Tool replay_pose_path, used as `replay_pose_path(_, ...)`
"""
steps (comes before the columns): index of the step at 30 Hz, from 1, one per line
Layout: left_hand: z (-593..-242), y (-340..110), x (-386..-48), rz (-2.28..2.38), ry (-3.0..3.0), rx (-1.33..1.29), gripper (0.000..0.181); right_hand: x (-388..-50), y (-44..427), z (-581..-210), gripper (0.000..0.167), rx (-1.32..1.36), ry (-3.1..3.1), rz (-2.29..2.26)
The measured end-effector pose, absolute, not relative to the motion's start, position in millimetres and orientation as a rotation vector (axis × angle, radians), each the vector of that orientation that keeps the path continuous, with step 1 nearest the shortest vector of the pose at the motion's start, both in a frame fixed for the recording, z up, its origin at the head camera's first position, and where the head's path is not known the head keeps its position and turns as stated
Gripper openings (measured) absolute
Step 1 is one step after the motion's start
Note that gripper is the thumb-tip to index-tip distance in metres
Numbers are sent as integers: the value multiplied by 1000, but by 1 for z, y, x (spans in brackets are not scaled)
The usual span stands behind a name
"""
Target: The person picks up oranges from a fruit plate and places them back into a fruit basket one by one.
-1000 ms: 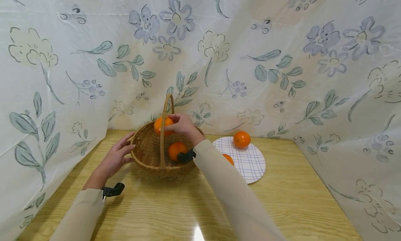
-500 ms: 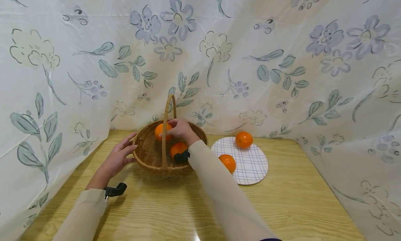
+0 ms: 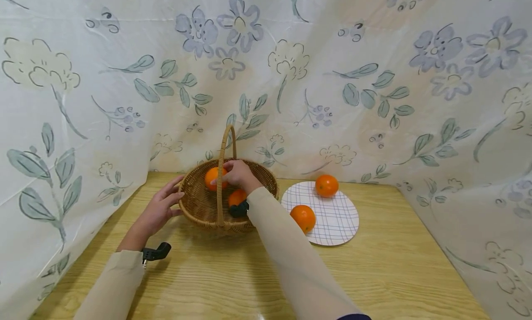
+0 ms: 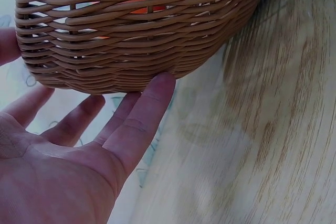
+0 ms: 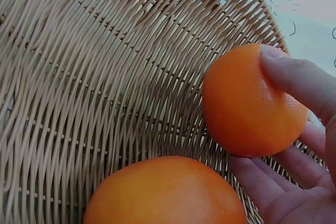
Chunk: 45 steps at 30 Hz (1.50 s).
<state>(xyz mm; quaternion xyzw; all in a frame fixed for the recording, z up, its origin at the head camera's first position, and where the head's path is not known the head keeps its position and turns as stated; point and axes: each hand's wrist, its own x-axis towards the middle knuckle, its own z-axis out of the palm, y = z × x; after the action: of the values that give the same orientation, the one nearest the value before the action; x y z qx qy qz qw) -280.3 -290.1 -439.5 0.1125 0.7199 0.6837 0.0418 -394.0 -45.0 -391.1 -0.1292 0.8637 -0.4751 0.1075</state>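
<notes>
Floral cloth [image 3: 266, 15] hangs beyond all the fingers, and one wooden table [image 3: 199, 274] spreads below them. One wicker basket [image 3: 193, 197] stands against the left fingers and around the right ones; one checked mat [image 3: 336, 218] lies right of both. Of two hands, the left hand [image 3: 155, 211] has spread fingers; the right hand [image 3: 240, 173] pinches one of four oranges, the held orange [image 5: 252, 108], inside the basket. A second orange [image 5: 168, 195] sits there near those fingertips; a third orange [image 3: 303, 218] and fourth orange [image 3: 326, 186] are farther right, at the mat.

The head view looks down; close wrist views share the basket [image 3: 197, 196].
</notes>
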Motion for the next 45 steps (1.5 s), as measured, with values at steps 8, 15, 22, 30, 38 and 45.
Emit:
replay_pose_path(8, -444, -285, -283, 2094, 2205, 319, 64, -393, -41, -391, 69, -377, 2589, -1338)
replay_pose_path(15, -446, -281, -283, 2101, 2209, 305, 63, -393, -40, -391, 63, -391, 2556, -1369)
replay_pose_path(22, -445, -278, -281, 2105, 2214, 277, 64, -390, -33, -380, 47, -530, 2502, -1338)
replay_pose_path(30, -439, -278, -281, 2075, 2252, 262, 65, -379, -4, -351, 46, -678, 2472, -1358)
replay_pose_path(38, -437, -278, -281, 2091, 2260, 264, 64, -366, 44, -342, 50, -736, 2434, -1500)
replay_pose_path(45, -439, -276, -279, 2097, 2261, 273, 63, -357, 98, -353, 43, -691, 2430, -1697)
